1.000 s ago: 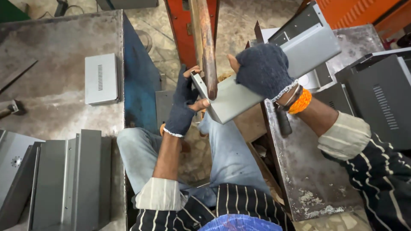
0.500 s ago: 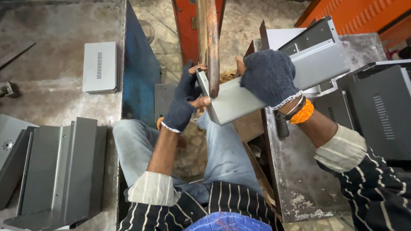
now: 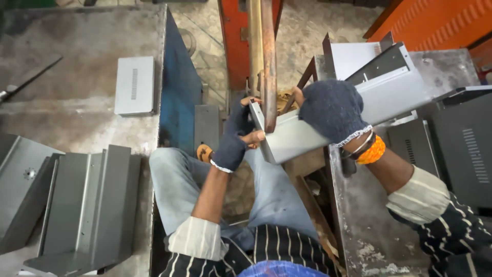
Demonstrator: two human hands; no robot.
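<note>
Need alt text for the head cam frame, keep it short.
Seen from above, a seated person's gloved left hand and right hand hold a bent grey sheet-metal panel against a rusty vertical bar. Similar folded grey panels lie stacked on the worn table to their left, with dark metal covers on the right.

Dark navy knitted gloves on left hand point(image 3: 237, 137) and right hand point(image 3: 333, 114), orange wristband point(image 3: 372, 151), pale grey sheet-metal panel point(image 3: 353, 110), rust-brown vertical bar point(image 3: 268, 61), black-and-white striped shirt point(image 3: 271, 251), light blue jeans point(image 3: 179, 184), blue table side point(image 3: 177, 92).
</note>
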